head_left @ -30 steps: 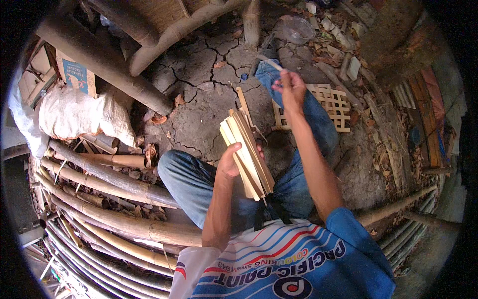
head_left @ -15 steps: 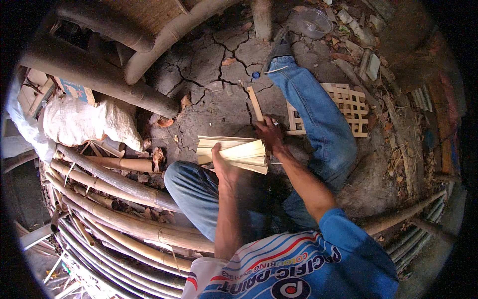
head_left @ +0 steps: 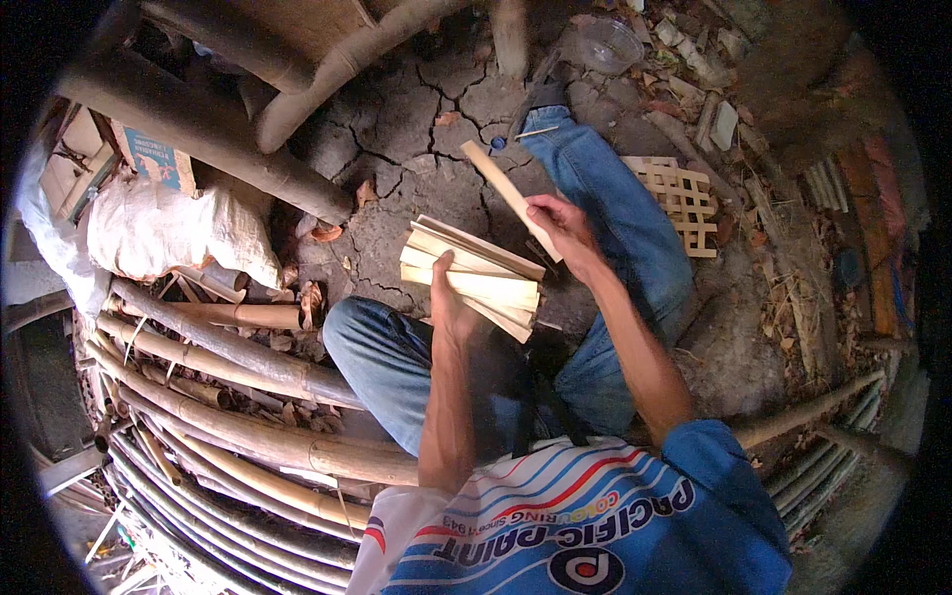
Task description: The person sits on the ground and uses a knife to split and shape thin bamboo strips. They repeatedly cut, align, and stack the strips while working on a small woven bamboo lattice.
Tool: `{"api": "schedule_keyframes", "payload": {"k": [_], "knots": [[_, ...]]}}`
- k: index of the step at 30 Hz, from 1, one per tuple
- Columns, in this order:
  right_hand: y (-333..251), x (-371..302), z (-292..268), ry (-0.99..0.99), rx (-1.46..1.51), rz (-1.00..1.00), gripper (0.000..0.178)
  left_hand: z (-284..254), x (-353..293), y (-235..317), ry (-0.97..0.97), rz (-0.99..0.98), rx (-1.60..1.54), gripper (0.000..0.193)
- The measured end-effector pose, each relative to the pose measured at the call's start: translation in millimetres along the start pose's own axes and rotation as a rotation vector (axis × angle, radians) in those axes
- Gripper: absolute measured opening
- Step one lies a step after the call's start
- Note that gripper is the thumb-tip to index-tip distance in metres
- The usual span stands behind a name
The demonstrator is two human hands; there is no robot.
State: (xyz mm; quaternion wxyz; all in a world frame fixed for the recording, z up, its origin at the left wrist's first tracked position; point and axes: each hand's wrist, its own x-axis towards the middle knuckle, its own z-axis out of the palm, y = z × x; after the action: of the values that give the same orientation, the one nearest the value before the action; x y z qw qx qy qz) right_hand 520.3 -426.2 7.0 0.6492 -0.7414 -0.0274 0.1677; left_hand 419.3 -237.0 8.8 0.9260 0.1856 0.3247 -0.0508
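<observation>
A fanned bundle of flat, pale bamboo strips [head_left: 498,286] is gripped in my left hand [head_left: 449,302], its thumb lying across the top. One separate bamboo strip [head_left: 490,176] slants up and to the left from my right hand [head_left: 565,232], pinched near its lower end. That strip is apart from the bundle, just beyond its right end. Beside my outstretched right leg lies a woven lattice of similar strips [head_left: 682,188], partly hidden by the leg.
Bamboo poles [head_left: 297,441] are stacked along my left. A white sack [head_left: 178,233] sits behind them, under a thick frame pole [head_left: 198,134]. Cracked earth [head_left: 402,149] spreads ahead, with a blue cap [head_left: 498,143] and a clear plastic container [head_left: 610,45] on it.
My right hand has risen from near the ground, lifting the single strip up and to the left. The bundle in my left hand has tilted and fanned out more.
</observation>
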Motion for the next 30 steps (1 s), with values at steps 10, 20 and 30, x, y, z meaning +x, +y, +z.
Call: {"api": "schedule_keyframes", "payload": {"k": [10, 20, 30], "knots": [[28.8, -24.8, 23.9, -0.135, -0.165, 0.011, 0.017, -11.1, 7.6, -9.4, -0.129, -0.024, 0.085, 0.045], [23.4, -55.3, 27.9, -0.028, 0.301, 0.414, 0.018, -16.3, 6.4, -13.8, -0.195, -0.101, 0.158, 0.049], [19.3, -57.3, -8.5, 0.004, 0.233, 0.121, 0.039, -22.1, 13.4, -11.9, -0.176, -0.121, 0.152, 0.045]]}}
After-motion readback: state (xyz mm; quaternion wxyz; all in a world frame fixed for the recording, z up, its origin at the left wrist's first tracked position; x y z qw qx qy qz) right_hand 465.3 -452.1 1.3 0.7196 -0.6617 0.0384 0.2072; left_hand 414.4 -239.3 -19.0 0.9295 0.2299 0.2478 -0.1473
